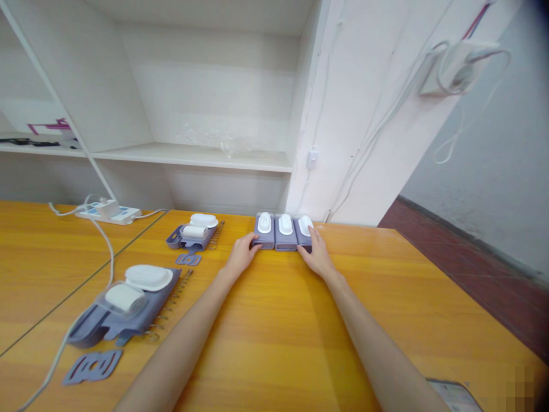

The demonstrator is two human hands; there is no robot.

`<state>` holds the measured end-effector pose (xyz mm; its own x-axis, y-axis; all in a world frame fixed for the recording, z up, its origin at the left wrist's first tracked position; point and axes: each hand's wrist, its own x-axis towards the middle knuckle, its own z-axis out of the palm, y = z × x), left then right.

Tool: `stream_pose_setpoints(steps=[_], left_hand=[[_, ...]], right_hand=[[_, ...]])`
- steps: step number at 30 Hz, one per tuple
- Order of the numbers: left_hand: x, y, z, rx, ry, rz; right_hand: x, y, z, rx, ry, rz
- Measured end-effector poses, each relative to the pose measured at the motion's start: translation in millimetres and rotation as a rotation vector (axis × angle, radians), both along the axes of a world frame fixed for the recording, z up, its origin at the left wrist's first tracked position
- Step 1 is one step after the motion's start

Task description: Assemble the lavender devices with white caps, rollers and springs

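Observation:
Three purple-grey plastic holders, each with a white oval piece on top, lie side by side near the back edge of the table: the left holder (265,240), the middle holder (285,243) and the right holder (303,242). My left hand (242,253) grips the outer side of the left holder, its thumb at the front corner. At the opposite end my right hand (318,255) has its thumb low at the front and its fingers along the right holder's outer side. The middle holder lies between the other two, with neither hand on it.
Two sets of similar purple-grey parts lie left, a nearer set (150,309) and a farther set (205,239), with white pieces and springs. Flat purple-grey plates (94,366) lie in front. A white cable runs from a power strip (114,213). A phone (454,395) is at lower right.

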<state>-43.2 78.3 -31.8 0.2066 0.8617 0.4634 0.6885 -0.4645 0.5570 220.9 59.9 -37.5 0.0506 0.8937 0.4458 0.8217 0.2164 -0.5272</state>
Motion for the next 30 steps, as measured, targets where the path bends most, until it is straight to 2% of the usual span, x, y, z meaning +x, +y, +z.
stream_pose_setpoints(steps=[6,10,12,14,16,19,22,25,30], left_hand=[[0,1,1.3,-0.017,0.013,0.005],[1,-7,10.9,0.003,0.088,0.035],[0,-11,21.1,0.072,0.17,0.136],[-5,-13,34.3,0.147,0.246,0.314],[-14,-13,48.0,0.175,0.303,0.518],[-33,-8,63.9,0.175,0.393,0.719],[-56,2,69.9,0.14,0.462,0.833],[-75,13,67.4,0.035,0.495,0.915],[-92,30,60.5,-0.193,0.454,0.929]], right_hand=[[-3,2,-2.7,-0.014,0.012,-0.001],[-6,-1,-5.3,0.03,0.079,-0.011],[-9,-5,-5.5,0.097,0.113,-0.04],[-12,-10,-4.4,0.171,0.127,-0.064],[-14,-15,-2.5,0.222,0.127,-0.069],[-15,-21,0.5,0.26,0.131,-0.069],[-15,-24,1.9,0.265,0.136,-0.073],[-16,-26,1.8,0.248,0.132,-0.075],[-16,-27,1.5,0.232,0.126,-0.072]])
